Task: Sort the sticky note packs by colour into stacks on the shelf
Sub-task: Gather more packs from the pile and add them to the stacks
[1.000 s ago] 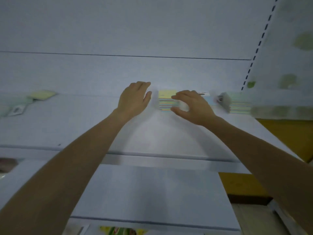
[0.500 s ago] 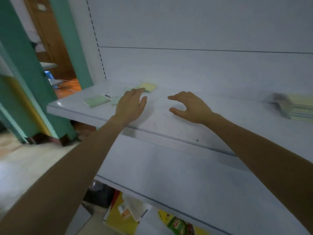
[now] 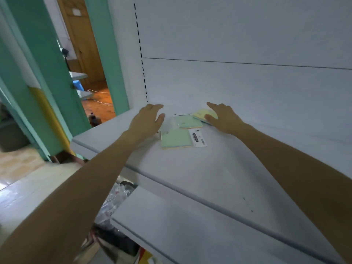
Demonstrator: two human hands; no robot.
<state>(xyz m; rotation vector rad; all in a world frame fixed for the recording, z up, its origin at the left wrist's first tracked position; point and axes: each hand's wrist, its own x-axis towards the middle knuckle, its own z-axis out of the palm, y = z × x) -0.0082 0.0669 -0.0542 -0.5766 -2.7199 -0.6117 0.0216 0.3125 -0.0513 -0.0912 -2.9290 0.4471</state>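
Note:
Three sticky note packs lie near the left end of the white shelf (image 3: 219, 168). A large green pack (image 3: 175, 139) with a white label card lies nearest me. A smaller green pack (image 3: 189, 121) sits behind it. A yellow pack (image 3: 202, 113) lies at the back right, tilted. My right hand (image 3: 222, 117) rests on the yellow pack, thumb against its front edge, fingers spread above it. My left hand (image 3: 147, 118) hovers flat just left of the green packs, touching none of them.
The shelf's white back panel (image 3: 247, 44) rises close behind the packs. A lower shelf (image 3: 190, 231) juts out below. Left of the shelf end stand green door posts (image 3: 47, 73) and an open doorway. Bags and clutter lie on the floor under the shelf.
My view and both hands swung left from the stacked packs at the right of the shelf. The right hand has let go of that stack and now touches the yellow pack.

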